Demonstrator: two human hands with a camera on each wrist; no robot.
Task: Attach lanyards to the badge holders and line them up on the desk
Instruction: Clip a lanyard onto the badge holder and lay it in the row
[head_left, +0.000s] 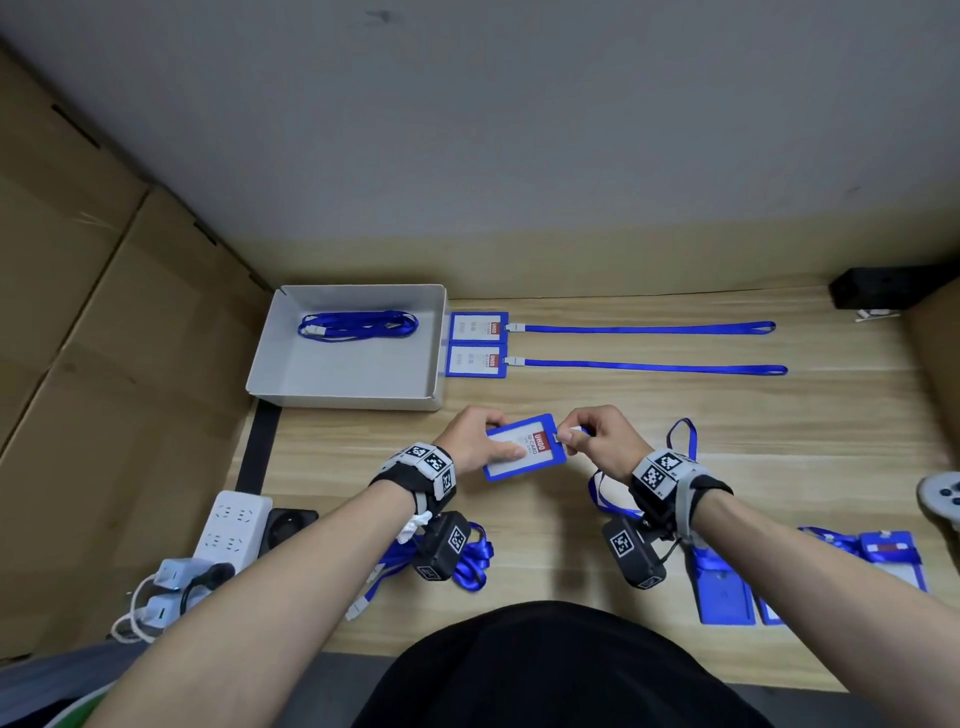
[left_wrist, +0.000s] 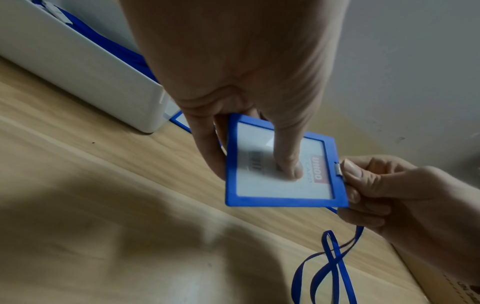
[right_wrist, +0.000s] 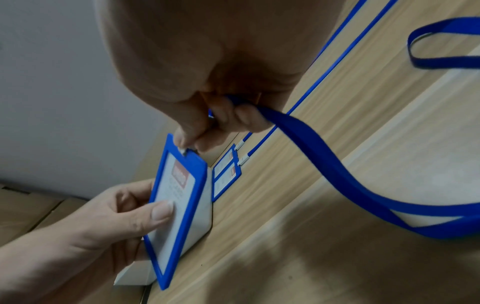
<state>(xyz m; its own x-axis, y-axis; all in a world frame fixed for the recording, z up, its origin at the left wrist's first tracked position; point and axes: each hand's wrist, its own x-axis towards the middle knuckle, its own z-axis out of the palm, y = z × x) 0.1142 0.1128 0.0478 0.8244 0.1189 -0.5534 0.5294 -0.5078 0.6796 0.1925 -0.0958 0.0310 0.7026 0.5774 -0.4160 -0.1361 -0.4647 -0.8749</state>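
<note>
Here, desk (head_left: 597, 415): wooden, walled by cardboard at 9 o'clock and a grey wall at 12; bare wood lies around the hands.
Tray (head_left: 260, 358): grey, at 11 o'clock, holding one coiled blue lanyard (head_left: 358, 326).
Finished row (head_left: 478, 345): two badges just beside the tray's right wall, straps running toward 3 o'clock.
Spare holders (head_left: 724, 592): at 4 o'clock.
Loose lanyards (head_left: 470, 564): at 7 o'clock, under the left wrist.
Badge holder (head_left: 524, 447): held above the desk centre.
Left hand (head_left: 475, 441): grips the holder, thumb on its face.
Right hand (head_left: 597, 436): pinches the lanyard clip (left_wrist: 337, 169) at the holder's top edge.
</note>
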